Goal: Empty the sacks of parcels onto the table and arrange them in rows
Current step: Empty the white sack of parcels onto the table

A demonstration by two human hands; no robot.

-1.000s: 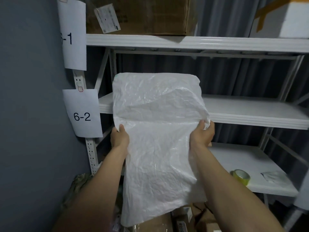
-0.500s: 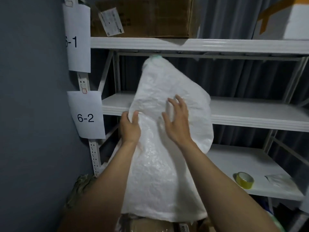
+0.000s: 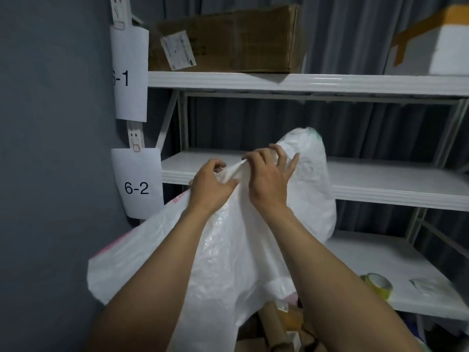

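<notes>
Though seemingly empty, sack [image 3: 228,250] in both hands [image 3: 210,185] [image 3: 267,181]

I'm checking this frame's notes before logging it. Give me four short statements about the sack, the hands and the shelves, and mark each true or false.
1. The left hand and the right hand both hold the white woven plastic sack. True.
2. The brown cardboard box sits on the middle shelf. False: it sits on the top white shelf.
3. The yellow-green roll of tape lies on the lowest white shelf in view. True.
4. The white paper label 6-2 hangs above the white paper label 6-1. False: it hangs below it.
</notes>
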